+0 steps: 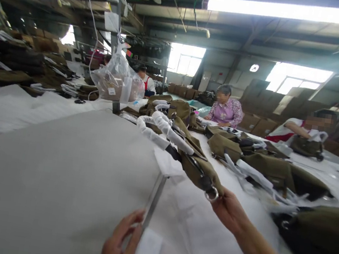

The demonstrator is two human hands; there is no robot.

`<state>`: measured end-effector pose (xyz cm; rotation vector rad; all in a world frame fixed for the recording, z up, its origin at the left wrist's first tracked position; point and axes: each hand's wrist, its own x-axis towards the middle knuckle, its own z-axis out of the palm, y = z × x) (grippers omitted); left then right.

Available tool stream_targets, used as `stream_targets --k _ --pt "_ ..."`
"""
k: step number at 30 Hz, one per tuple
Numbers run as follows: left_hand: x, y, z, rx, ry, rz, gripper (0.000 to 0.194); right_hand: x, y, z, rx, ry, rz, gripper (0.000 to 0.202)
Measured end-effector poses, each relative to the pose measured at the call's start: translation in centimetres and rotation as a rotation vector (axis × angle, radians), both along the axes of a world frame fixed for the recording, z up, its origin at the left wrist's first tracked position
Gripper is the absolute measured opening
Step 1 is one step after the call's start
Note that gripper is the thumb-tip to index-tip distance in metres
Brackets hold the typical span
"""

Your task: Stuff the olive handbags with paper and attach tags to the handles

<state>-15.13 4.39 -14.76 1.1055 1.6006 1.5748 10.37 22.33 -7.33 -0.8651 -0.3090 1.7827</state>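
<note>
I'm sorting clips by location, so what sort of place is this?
Probably a bag workshop or factory: many olive bags lie about, some with white-wrapped handles, other people are busy farther back, and cardboard boxes stand behind them.

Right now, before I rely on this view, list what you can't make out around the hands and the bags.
All in the head view:
- Right hand: some fingertips are hidden by the green bag it holds.
- Left hand: its wrist is cut off by the bottom edge.
- Big bag nearest on the right: cut off by the right edge.
- White label at the clear plastic bag: print too small and blurred.
</note>
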Motion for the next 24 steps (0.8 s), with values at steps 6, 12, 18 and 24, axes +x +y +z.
stream_targets --k 6,12,18,24 --pt "4.2 -5.7 7.1 0.213 -0.461 -0.138 0.059 2.3 -17.1 -3.6 0.103 -0.028 0.015 0.028" --pt "6.4 -11.0 9.4 0.167 -0.559 -0.086 0.051 0.6 -30.0 -6.5 0.103 -0.033 0.138 0.063" --pt "7.2 -12.8 12.4 0.221 -0.500 -0.279 0.046 0.0 -37.1 -10.9 0.179 -0.262 0.305 0.081" --pt "5.8 -13.7 11.7 0.168 -0.356 -0.548 0.056 5.6 -36.3 -6.6 0.557 -1.013 0.200 0.052"
